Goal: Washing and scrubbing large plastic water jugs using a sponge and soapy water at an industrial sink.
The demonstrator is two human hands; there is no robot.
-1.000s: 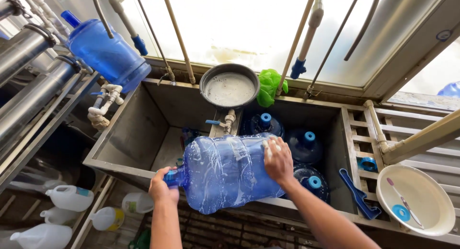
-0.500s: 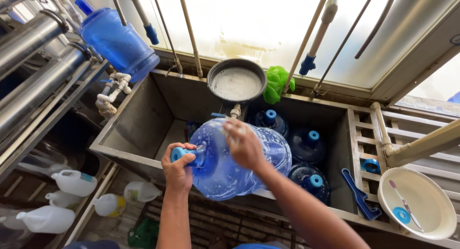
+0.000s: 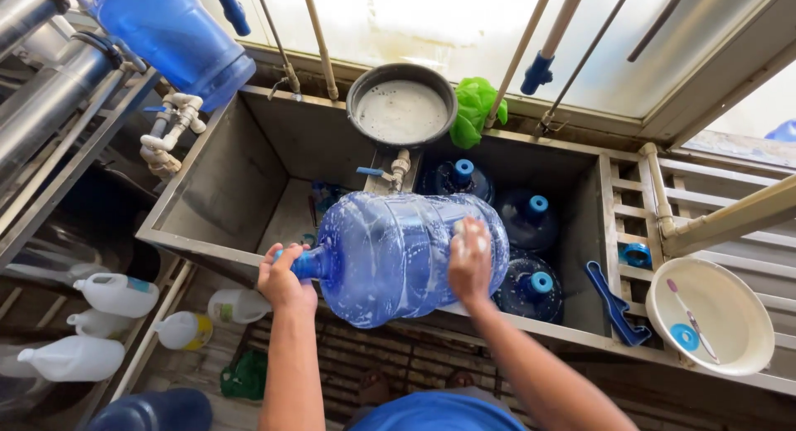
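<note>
- The big blue jug [image 3: 398, 253] lies on its side over the front rim of the steel sink [image 3: 232, 174].
- The left hand [image 3: 282, 278] has its fingers wrapped round the jug's neck; the right hand [image 3: 470, 261] presses flat on the jug's side, fingers spread, soapy.
- Behind it in the sink stand capped jugs [image 3: 531, 220], partly hidden by the held one.
- A pan [image 3: 401, 106] of foamy water sits on the back ledge beside a green cloth [image 3: 474, 108].
- To the right, a white basin [image 3: 705, 315] holds a brush and a blue cap.
- White bottles [image 3: 116, 294] lie below left; another blue jug [image 3: 178, 37] hangs upper left, cut off by the frame edge.
</note>
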